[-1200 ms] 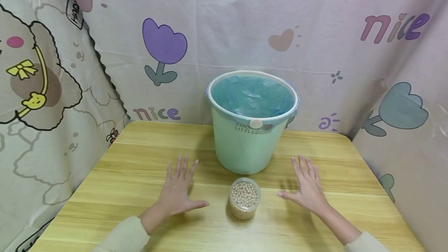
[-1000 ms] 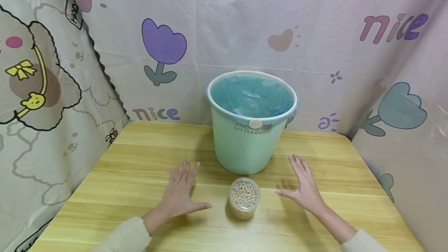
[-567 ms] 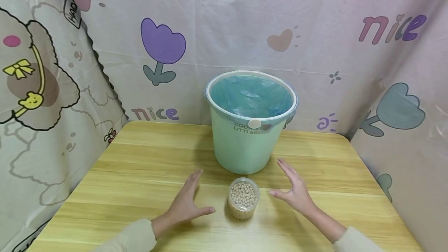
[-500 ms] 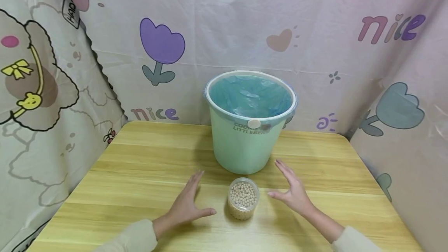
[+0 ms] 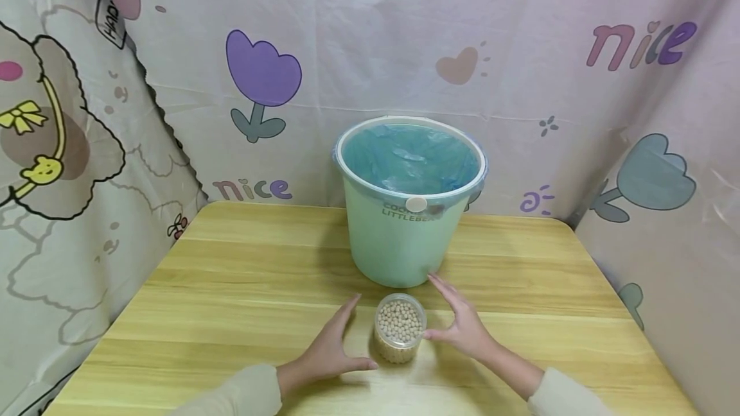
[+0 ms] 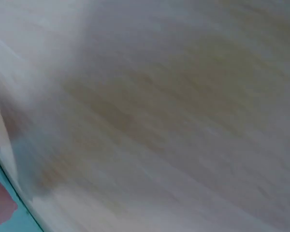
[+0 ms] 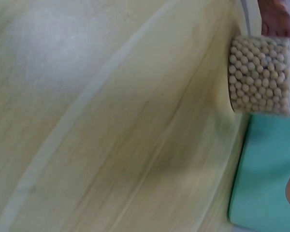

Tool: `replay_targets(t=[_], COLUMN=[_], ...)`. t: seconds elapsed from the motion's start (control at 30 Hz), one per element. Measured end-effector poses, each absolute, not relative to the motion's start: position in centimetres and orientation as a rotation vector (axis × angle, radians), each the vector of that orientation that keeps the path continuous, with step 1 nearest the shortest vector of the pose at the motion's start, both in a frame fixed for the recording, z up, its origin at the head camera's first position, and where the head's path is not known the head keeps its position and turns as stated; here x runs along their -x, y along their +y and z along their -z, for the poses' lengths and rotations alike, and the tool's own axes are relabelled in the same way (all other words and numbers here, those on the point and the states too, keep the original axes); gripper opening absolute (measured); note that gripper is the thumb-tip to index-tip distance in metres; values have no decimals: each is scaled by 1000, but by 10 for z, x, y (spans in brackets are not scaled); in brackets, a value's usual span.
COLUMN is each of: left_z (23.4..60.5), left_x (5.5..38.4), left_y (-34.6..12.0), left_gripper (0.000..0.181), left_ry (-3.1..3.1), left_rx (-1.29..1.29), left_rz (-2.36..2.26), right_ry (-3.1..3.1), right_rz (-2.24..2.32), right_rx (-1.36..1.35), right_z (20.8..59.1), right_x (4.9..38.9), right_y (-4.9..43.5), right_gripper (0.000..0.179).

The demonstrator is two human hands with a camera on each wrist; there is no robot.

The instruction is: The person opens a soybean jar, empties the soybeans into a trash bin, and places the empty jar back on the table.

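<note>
In the head view a clear jar [image 5: 399, 328] full of small round beige balls stands upright on the table, just in front of a mint-green bucket [image 5: 401, 246]. My left hand [image 5: 331, 345] is left of the jar, fingers straight and thumb spread beneath them, with a small gap to it. From the other side my right hand [image 5: 465, 326] reaches in, its thumb tip right at the jar's side and its fingers stretched toward the bucket's base. The right wrist view shows the jar [image 7: 262, 75] with left-hand fingers [image 7: 278, 19] beyond it. Neither hand grips anything.
A blue plastic bag [image 5: 413, 153] lines the bucket and folds over its white rim. The wood-grain table [image 5: 231, 300] has rounded back corners. Printed curtains [image 5: 370, 43] hang behind it and along both sides. Mostly tabletop fills the left wrist view.
Both hands have moved inward, left hand to the right and right hand to the left, closing around the jar. Their spread fingers have come together. Jar and bucket have stayed in place.
</note>
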State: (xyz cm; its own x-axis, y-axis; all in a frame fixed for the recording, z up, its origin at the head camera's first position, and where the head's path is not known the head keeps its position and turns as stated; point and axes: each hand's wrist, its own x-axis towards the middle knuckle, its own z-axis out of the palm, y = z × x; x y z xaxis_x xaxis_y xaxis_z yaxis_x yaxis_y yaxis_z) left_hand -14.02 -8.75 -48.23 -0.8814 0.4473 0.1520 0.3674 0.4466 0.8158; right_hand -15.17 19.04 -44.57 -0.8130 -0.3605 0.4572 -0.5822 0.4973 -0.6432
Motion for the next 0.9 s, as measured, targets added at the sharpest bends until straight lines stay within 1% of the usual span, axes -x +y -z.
replay_targets(t=[0.5, 0.63, 0.9], left_z=[494, 496, 495], left_x=[144, 145, 150], left_y=[-62, -56, -47], left_gripper=[113, 114, 112], left_ry=[2588, 2570, 2526], left_rx=[-826, -811, -799], left_rz=[-1471, -1503, -1557], right_ry=[-2523, -2545, -2586], right_rz=[-1250, -1247, -1279], right_rx=[-863, -876, -896], right_z=[453, 452, 452], right_x=[147, 148, 151], right_y=[173, 170, 166], right_gripper=[105, 106, 102])
